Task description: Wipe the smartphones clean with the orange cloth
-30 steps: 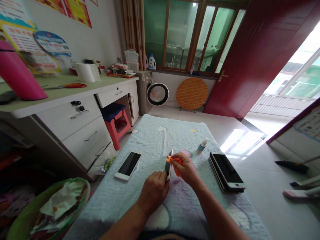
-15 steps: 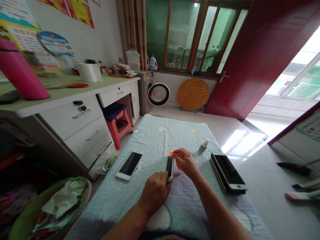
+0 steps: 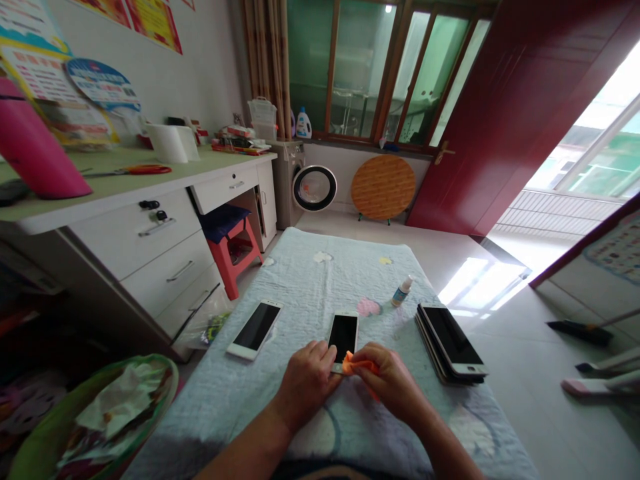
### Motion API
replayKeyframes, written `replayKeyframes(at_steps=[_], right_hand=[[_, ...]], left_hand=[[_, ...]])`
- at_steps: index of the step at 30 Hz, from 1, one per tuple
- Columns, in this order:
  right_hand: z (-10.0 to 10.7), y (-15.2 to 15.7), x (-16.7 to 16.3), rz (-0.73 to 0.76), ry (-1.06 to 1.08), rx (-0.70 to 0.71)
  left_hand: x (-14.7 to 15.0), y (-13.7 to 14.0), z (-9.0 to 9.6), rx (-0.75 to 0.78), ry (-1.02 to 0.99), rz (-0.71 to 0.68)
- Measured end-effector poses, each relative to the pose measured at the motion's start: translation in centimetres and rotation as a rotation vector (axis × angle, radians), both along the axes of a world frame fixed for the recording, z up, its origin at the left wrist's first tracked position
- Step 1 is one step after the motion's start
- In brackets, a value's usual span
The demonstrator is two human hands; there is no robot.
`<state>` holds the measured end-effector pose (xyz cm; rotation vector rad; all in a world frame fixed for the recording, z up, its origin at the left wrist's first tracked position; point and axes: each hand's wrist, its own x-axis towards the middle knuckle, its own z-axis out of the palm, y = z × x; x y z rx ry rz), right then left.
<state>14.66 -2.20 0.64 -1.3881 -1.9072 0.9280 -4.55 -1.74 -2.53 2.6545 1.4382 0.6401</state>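
Note:
My left hand (image 3: pixel 309 377) grips a white smartphone (image 3: pixel 344 331) by its lower left side, thumb over the edge of the dark screen. My right hand (image 3: pixel 387 373) pinches an orange cloth (image 3: pixel 361 365), which touches the phone's lower end. A second white smartphone (image 3: pixel 256 328) lies screen up to the left of my hands. On the right, a stack of phones (image 3: pixel 451 341) has a white-framed one with a dark screen on top. A small spray bottle (image 3: pixel 403 291) with a white cap stands beyond my right hand.
A pale blue quilted cloth (image 3: pixel 295 273) covers the surface under the phones. A waste basket (image 3: pixel 170 393) with crumpled paper stands at lower left. Along the left runs a desk (image 3: pixel 125 227) with drawers; a red stool (image 3: pixel 235 250) is tucked by it. A washing machine (image 3: pixel 289 183) has its door open.
My right hand has brought the orange cloth from the phone's top end down to its bottom end. The phone's screen now faces up more. My left hand still grips it.

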Motion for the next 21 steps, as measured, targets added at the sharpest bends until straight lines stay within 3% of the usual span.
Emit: replayKeyframes(at_steps=[5, 10, 16, 21], right_hand=[[0.7, 3.5, 1.2, -0.107, -0.114, 0.045], [-0.8, 7.6, 2.1, -0.28, -0.316, 0.13], [-2.7, 8.8, 0.6, -0.308, -0.391, 0.205], [-2.6, 9.1, -0.1, -0.263, -0.5, 0.161]], left_hand=[[0.1, 0.2, 0.1, -0.012, -0.012, -0.003], [0.1, 0.1, 0.3, -0.06, -0.008, -0.001], [0.0, 0.2, 0.4, -0.091, -0.06, -0.003], [0.0, 0.0, 0.2, -0.079, -0.111, 0.004]])
